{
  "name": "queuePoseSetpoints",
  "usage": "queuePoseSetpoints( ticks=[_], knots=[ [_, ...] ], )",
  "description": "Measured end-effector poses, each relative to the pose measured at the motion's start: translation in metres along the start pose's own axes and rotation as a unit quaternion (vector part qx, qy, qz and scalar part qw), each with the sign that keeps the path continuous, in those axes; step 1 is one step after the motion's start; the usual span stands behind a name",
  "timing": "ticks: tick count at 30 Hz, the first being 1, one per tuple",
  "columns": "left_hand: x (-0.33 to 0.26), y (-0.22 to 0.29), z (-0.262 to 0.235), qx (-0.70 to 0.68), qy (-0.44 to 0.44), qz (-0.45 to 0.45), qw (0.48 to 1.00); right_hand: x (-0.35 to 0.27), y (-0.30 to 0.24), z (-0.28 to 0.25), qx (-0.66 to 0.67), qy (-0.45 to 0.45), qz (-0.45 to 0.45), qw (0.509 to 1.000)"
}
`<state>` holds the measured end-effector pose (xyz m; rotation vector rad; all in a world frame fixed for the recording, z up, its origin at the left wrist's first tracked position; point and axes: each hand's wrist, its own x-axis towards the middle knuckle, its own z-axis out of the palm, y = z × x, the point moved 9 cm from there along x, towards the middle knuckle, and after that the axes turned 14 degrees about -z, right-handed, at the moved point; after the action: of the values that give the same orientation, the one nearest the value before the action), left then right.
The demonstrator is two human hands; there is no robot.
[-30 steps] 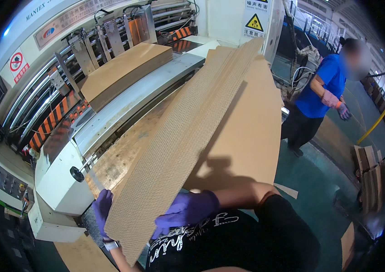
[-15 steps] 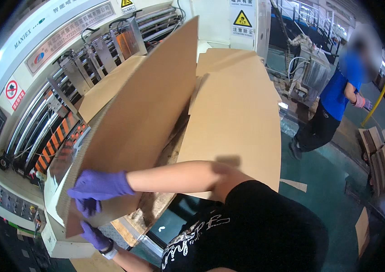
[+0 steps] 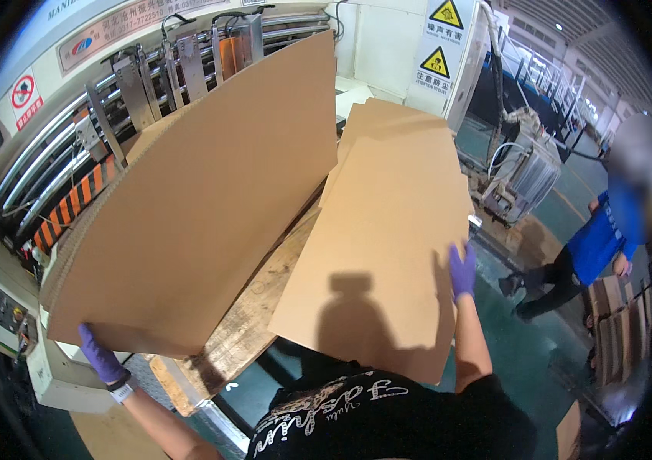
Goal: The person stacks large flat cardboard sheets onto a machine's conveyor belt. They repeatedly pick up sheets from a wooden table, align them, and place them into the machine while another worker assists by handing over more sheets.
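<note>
Several brown corrugated cardboard sheets [image 3: 211, 176] stand tilted on edge at the left, leaning toward the machine. My left hand [image 3: 101, 356], in a purple glove, grips their near lower corner; its thumb shows on the front face and the other fingers are hidden. To the right, a stack of flat cardboard [image 3: 387, 222] lies with its layers slightly out of line. My right hand [image 3: 462, 272], also gloved in purple, rests at the right edge of this stack with fingers spread, holding nothing. A shadow falls on its near part.
A wooden pallet [image 3: 253, 310] shows beneath the cardboard. Behind stands a machine with metal rollers [image 3: 34, 180] and upright metal plates [image 3: 188, 65]. On the right, a co-worker in a blue shirt [image 3: 598, 245] stands near stacked cardboard [image 3: 621, 330].
My right hand has left the tilted sheets and crossed to the right edge of the flat stack. The tilted sheets' near end has shifted left. The co-worker has turned.
</note>
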<state>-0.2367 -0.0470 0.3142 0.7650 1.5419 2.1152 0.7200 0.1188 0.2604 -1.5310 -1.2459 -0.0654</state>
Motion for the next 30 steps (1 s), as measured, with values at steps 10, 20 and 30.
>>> queuePoseSetpoints(
  ticks=[10, 20, 30],
  knots=[
    [-0.012, 0.038, 0.024, -0.016, -0.008, 0.033, 0.999, -0.166, 0.117, -0.006, 0.421, -0.167, 0.4, 0.797],
    [-0.06, 0.075, 0.031, 0.084, 0.034, 0.072, 0.993, -0.003, -0.199, -0.034, 0.174, -0.247, -0.188, 0.935],
    [-0.077, 0.064, 0.038, 0.07, 0.048, 0.059, 0.995, 0.028, -0.506, 0.207, 0.295, -0.521, -0.128, 0.791]
  ],
)
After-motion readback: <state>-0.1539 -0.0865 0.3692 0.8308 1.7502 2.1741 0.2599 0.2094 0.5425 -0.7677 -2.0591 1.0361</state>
